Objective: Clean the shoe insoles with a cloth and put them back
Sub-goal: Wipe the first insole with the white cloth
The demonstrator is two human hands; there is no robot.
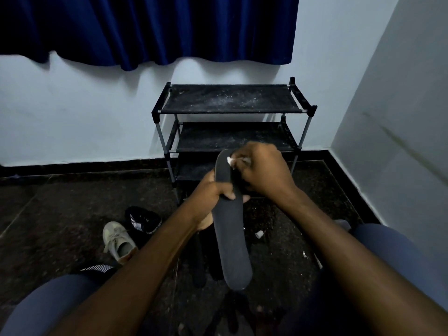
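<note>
A long dark grey insole [232,238] is held up in front of me, toe end away from me. My left hand [213,197] grips it round the middle, fingers curled over its face. My right hand [261,170] is closed round a small white cloth [229,161], which it presses against the toe end of the insole. Most of the cloth is hidden in the fist. On the floor to the left lie a beige shoe [118,241] and a black shoe with white stripes [143,220].
A black three-tier shoe rack [230,100] stands against the wall ahead, its shelves dusty. Dark shapes, perhaps more insoles [201,260], lie on the dark speckled floor under my hands. A small white object [260,234] sits on the floor. My knees frame the bottom corners.
</note>
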